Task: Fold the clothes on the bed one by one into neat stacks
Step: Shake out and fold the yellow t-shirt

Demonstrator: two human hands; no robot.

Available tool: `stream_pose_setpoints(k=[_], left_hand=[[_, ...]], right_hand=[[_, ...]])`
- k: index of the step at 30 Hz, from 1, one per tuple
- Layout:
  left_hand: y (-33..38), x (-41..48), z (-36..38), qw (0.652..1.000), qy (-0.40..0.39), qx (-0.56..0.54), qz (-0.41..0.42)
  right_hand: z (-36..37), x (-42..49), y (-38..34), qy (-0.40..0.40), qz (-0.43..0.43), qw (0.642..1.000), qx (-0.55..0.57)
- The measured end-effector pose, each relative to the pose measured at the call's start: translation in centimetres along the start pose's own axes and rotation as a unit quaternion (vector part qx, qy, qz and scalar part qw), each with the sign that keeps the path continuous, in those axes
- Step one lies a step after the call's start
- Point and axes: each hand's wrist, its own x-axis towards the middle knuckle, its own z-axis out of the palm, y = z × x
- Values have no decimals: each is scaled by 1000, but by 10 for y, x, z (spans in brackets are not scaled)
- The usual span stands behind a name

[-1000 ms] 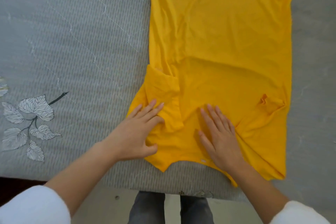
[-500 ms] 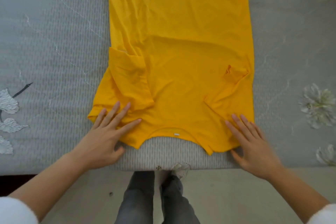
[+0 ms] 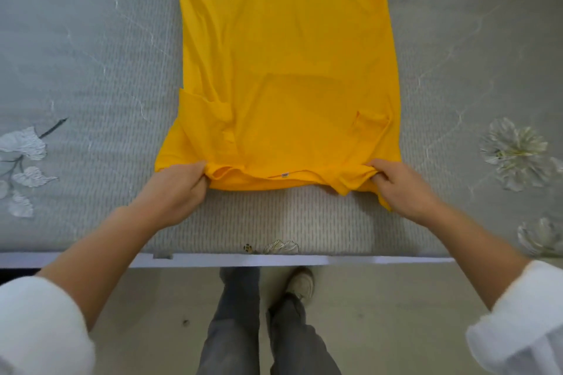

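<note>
Grey bed point(image 3: 91, 55); left hand point(image 3: 175, 189) and right hand point(image 3: 402, 189) grip yellow shirt point(image 3: 289, 70) shoulders.

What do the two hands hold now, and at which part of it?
Both grip the yellow T-shirt at its collar edge: the left hand at the shoulder on its side, the right hand at the other shoulder.

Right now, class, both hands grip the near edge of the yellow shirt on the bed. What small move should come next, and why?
Probably lift that edge and carry it toward the far end, folding the shirt in half. The left hand and right hand each pinch a collar-end corner, both sleeves are folded in, and the shirt lies flat in a long strip.
</note>
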Motion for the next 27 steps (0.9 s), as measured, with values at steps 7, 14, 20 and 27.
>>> stream_pose_setpoints(k=[7,14,20,27], left_hand=[[12,-34,4,956,-245,-112,-115],[4,39,-55,955,-203,-206,-72],[-4,149,-123,941,-172,-261,-132],[-24,263,-165,977,-58,-180,-99]], right_hand=[[-30,-37,5,-312,78,945,56],[-81,38,-24,-248,130,945,171],[-126,146,-53,-148,166,961,166],[-156,254,-57,-5,175,974,142]])
